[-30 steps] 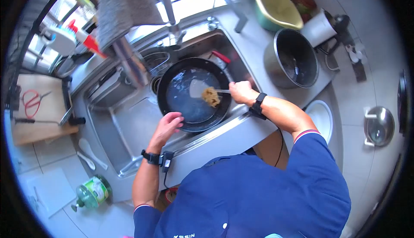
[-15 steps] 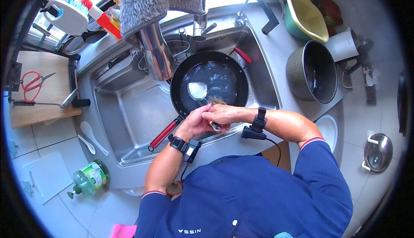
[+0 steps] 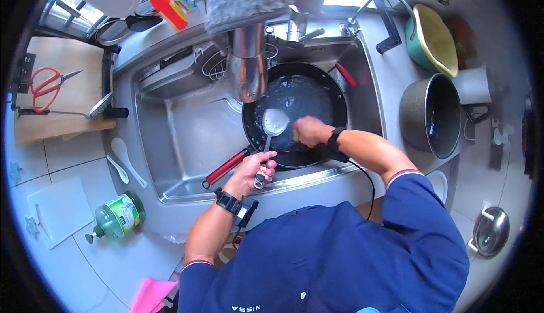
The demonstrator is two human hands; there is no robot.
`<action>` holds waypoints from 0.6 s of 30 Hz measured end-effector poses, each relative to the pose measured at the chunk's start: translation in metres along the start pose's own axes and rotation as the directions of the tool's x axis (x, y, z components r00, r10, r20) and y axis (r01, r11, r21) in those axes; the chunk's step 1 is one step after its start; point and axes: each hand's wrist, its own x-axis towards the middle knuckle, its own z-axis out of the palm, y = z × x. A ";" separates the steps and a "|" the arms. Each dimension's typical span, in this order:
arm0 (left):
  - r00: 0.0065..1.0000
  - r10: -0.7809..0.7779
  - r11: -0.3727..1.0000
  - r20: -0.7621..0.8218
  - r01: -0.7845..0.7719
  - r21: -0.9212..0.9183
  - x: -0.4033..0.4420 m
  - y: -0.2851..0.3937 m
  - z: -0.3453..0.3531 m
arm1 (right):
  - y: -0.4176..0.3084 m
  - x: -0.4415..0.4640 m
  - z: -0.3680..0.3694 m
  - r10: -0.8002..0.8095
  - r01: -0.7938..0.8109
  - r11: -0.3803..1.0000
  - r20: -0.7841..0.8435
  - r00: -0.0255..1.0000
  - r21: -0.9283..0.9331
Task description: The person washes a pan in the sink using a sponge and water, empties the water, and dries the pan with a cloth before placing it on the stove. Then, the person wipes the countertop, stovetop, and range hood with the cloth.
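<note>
My left hand (image 3: 256, 172) is closed round the handle of a metal spatula (image 3: 276, 122), whose whitish wet head is over the pan. The black frying pan (image 3: 309, 154) sits in the sink, with water in its bottom and a red handle (image 3: 226, 166) pointing toward the lower left. Over the right part of the pan, my right hand (image 3: 310, 131) is curled and blurred by motion. The brownish scrubber seen at this hand half a second ago is mostly hidden in its fingers. The two hands are apart.
The steel sink (image 3: 187, 143) surrounds the pan. A shiny metal cylinder (image 3: 249, 66) and a grey fluffy cloth (image 3: 249, 1) hang above. At right stand a dark pot (image 3: 413, 114) and a green basin (image 3: 416, 41). Red scissors (image 3: 46, 91) lie on a board at left, above a soap bottle (image 3: 122, 216).
My right hand has parted from my left and moved over the pan, to the right of the spatula head. My left hand keeps the spatula. The whole view has shifted with my head.
</note>
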 end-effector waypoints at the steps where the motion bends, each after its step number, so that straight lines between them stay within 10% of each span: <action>1: 1.000 -0.014 1.000 0.007 0.014 -0.015 0.002 -0.001 -0.001 | 0.006 0.005 -0.001 0.013 0.053 0.969 -0.261 0.965 0.241; 2: 1.000 -0.026 1.000 -0.012 0.026 -0.006 0.002 -0.002 0.001 | 0.003 0.013 0.000 0.003 0.125 0.969 -0.514 0.858 0.215; 6: 0.998 -0.050 0.998 -0.036 0.051 0.023 0.007 -0.004 0.010 | -0.032 0.042 0.022 -0.349 0.475 0.879 -0.616 0.706 0.047; 14: 0.997 -0.006 0.991 -0.078 0.016 0.131 0.014 -0.013 0.010 | -0.005 0.077 0.003 -0.037 0.050 0.999 -0.617 0.786 0.005; 18: 0.998 -0.005 0.992 -0.069 0.013 0.124 0.012 -0.013 0.009 | -0.022 0.061 0.028 -0.289 0.272 0.957 -0.453 0.843 -0.103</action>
